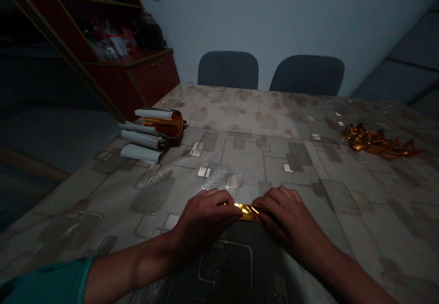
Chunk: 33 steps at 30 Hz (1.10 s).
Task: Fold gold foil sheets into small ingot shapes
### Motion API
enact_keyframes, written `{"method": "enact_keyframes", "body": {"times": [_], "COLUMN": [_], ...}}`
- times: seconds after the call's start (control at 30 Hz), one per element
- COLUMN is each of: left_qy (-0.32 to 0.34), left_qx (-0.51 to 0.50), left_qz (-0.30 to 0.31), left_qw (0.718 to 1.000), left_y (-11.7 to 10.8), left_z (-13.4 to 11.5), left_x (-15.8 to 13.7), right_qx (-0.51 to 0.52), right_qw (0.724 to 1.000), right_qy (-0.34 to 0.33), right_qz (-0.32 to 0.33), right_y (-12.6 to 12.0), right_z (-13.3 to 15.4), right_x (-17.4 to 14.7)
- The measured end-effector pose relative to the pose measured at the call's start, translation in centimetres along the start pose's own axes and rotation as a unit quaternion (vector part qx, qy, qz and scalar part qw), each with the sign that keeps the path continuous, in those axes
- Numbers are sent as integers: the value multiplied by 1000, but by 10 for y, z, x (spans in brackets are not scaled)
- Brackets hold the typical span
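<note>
Between my two hands is a narrow strip of shiny gold foil paper (248, 212), low over the near middle of the table. My left hand (207, 210) pinches its left end between thumb and fingers. On the other end, my right hand (281, 210) is closed in the same way. Both ends of the strip are hidden under the fingers. Off to the right lies a heap of folded gold foil pieces (375, 143). Farther left rests a loosely curled stack of gold foil sheets (154, 135) with pale backs.
A patterned cloth (250, 151) covers the table. Two grey chairs (228, 70) stand at its far edge, before a pale wall (274, 16). At the back left is a reddish cabinet (154, 77) with bags and books on its shelves. The room is dim.
</note>
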<state>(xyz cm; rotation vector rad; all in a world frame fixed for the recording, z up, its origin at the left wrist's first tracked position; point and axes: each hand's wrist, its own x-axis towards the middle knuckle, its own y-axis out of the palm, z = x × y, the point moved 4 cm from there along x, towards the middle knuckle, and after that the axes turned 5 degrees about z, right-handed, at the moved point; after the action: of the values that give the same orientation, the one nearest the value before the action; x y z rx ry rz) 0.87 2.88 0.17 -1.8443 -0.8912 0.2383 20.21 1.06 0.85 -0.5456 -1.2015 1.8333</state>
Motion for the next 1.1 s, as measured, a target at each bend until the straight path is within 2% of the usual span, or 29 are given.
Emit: {"method": "enact_keyframes", "body": {"times": [0.27,0.43,0.6,0.87,1.0,1.1], "left_qy": [3,10,2,10,22,25], "left_qx": [45,82,149,223,223,216], "left_qz": [9,34,96,167,177,161], "left_qw": [999,996,984,960,958,963], "left_y": [2,2,3,4,1,3], "left_z": [0,1,-2,-9,-8,-4], "left_x": [2,2,4,10,11,10], "right_qx": [-23,-61,-56,-22,-58,-84], "right_qw": [1000,996,998,999,998,996], "right_qy": [-1,-19,-35,-21,-21,-15], "right_qz": [-19,-54,-1,-8,4,12], "right_y": [3,-2,5,2,4,5], "right_z": [-1,4,2,1,0,1], "right_x": [0,2,2,-2,-2,-3]}}
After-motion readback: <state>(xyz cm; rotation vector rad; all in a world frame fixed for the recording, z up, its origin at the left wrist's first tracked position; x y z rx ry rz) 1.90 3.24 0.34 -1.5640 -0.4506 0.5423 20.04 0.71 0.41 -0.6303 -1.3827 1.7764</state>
